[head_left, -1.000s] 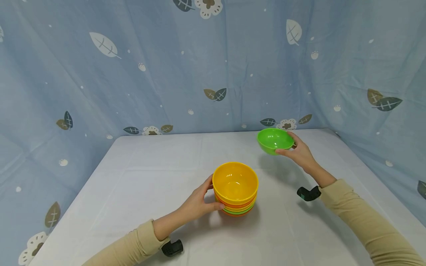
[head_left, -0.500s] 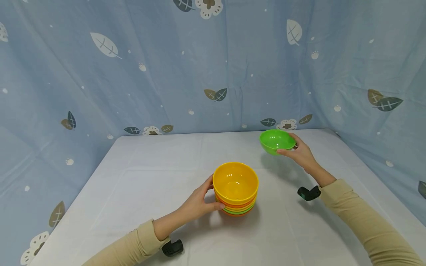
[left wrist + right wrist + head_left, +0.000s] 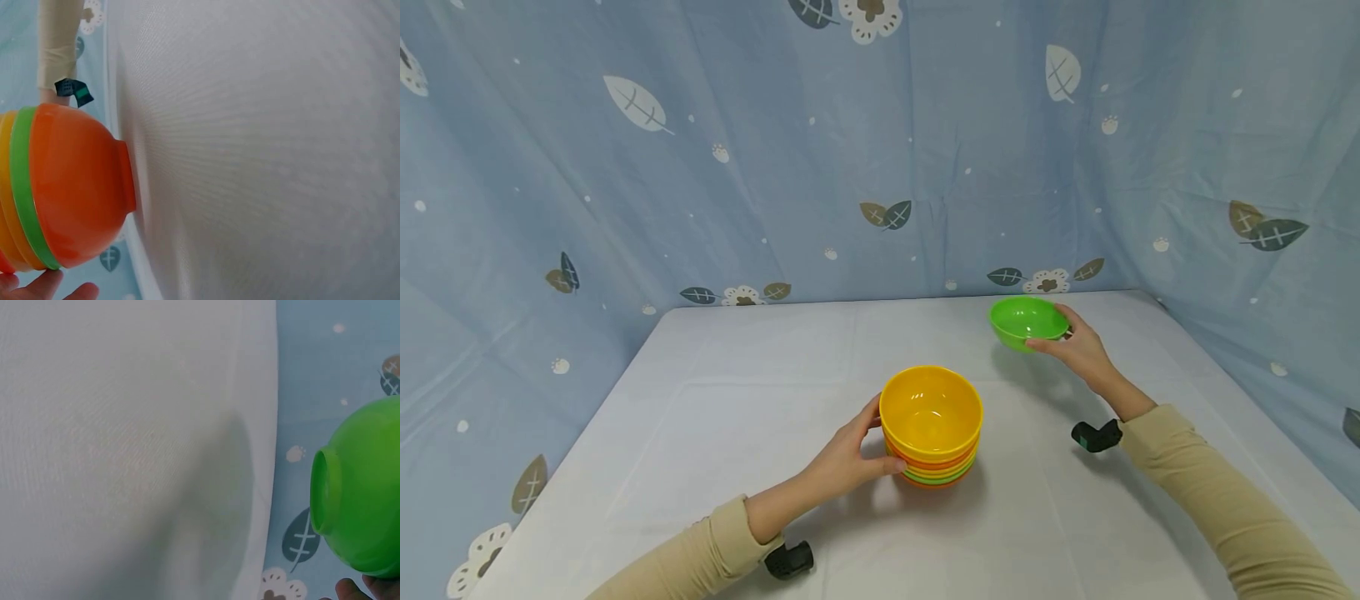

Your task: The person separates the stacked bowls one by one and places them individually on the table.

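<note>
A stack of nested bowls stands near the middle of the table, topped by a yellow bowl (image 3: 929, 417). Below it show orange, yellow and green rims, and the lowest is an orange bowl (image 3: 78, 184). My left hand (image 3: 842, 458) grips the left side of this stack, thumb at the front and fingers behind. Further back and to the right, my right hand (image 3: 1081, 354) pinches a green bowl (image 3: 1027, 322) by its right side. That bowl is upright in the head view, and its foot (image 3: 325, 490) is off the table in the right wrist view.
A white cloth covers the table (image 3: 760, 383). Behind and beside it hangs a blue patterned curtain (image 3: 820, 167). Black wrist devices sit beneath both cuffs, the left device (image 3: 789, 560) near the table's front and the right device (image 3: 1096, 436) further back.
The green bowl has moved slightly right and lower with my right hand. My left hand and the stack have stayed in place.
</note>
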Motion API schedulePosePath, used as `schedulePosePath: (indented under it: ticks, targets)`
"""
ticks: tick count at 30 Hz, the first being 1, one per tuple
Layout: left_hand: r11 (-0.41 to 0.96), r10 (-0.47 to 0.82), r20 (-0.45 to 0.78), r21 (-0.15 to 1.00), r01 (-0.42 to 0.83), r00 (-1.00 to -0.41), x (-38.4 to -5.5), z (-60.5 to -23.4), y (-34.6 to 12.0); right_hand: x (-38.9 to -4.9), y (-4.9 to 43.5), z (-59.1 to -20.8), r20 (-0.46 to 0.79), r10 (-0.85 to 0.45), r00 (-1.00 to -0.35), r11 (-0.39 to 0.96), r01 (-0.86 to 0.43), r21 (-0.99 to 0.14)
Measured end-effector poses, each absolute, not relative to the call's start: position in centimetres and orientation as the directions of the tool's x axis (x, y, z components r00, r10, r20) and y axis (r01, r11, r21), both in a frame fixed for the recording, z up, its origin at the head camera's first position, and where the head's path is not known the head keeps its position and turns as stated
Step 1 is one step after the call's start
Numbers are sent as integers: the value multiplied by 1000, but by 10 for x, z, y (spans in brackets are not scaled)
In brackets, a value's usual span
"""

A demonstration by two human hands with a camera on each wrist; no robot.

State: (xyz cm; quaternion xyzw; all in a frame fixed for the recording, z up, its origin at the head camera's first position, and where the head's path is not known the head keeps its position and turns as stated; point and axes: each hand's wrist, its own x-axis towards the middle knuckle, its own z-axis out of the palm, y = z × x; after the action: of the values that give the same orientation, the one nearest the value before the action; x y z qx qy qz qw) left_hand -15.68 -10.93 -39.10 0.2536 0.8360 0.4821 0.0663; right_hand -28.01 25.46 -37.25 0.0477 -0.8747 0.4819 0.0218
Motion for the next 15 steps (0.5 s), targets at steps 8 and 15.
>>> schedulePosePath:
  ticks: [8,15]
  targets:
    - [416,482,124,839,351,-867,-157,-391,-109,-283,259,-376,70,-56,-996,557,-89,-825]
    - [418,483,124,837,352,-867,-157,-390,-109,-286,260,-378,34,-44,-998,572,-53,-819]
